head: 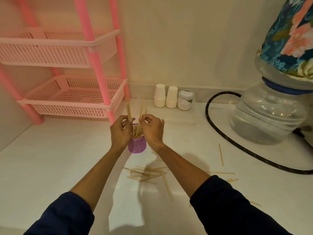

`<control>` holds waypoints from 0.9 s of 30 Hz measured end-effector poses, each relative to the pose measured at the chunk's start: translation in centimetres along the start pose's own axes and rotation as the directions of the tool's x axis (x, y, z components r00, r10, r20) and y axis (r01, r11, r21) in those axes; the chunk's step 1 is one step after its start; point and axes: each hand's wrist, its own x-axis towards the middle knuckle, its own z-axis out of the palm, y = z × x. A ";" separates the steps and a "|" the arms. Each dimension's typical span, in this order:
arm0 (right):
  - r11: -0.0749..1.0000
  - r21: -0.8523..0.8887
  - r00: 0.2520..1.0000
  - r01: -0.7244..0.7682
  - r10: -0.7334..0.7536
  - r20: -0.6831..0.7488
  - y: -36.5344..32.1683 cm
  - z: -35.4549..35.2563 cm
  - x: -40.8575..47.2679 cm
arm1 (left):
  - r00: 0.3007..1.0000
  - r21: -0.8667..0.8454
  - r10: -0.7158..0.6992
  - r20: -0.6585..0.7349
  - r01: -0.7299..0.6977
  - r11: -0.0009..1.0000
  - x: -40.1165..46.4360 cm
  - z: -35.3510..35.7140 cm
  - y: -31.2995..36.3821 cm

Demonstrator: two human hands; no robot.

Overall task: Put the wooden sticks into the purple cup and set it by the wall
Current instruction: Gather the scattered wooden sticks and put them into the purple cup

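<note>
The purple cup [136,146], upright mid-counter and full of wooden sticks [137,131], stands on a pale counter [50,167] strewn with loose sticks [147,174] nearer, pink rack [67,102] far left, while left hand [120,131] and right hand [153,130] pinch sticks above its rim.

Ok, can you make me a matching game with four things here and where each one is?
Things:
1. purple cup
2. white paper cups
3. black hose
4. pink rack

Places:
A. curving around the water jug
B. between the left hand and right hand
C. in the left corner
D. stacked by the wall, beside a small jar

Pairs: 1-B, 2-D, 3-A, 4-C
</note>
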 end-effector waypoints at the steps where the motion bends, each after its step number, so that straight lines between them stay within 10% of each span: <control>1: 0.999 -0.035 1.000 -0.003 0.003 0.004 0.2 -0.1 0.1 | 1.000 -0.005 0.003 -0.005 -0.003 1.000 -0.1 0.1 -0.1; 9: 0.994 0.108 1.000 -0.030 0.029 0.011 -0.5 -1.3 1.2 | 0.998 -0.154 -0.066 0.012 0.067 0.986 0.5 0.7 -0.4; 27: 0.943 -0.243 0.968 0.228 -0.191 0.165 0.0 -2.1 0.8 | 0.981 0.050 -0.013 0.191 0.004 0.999 2.4 2.0 0.8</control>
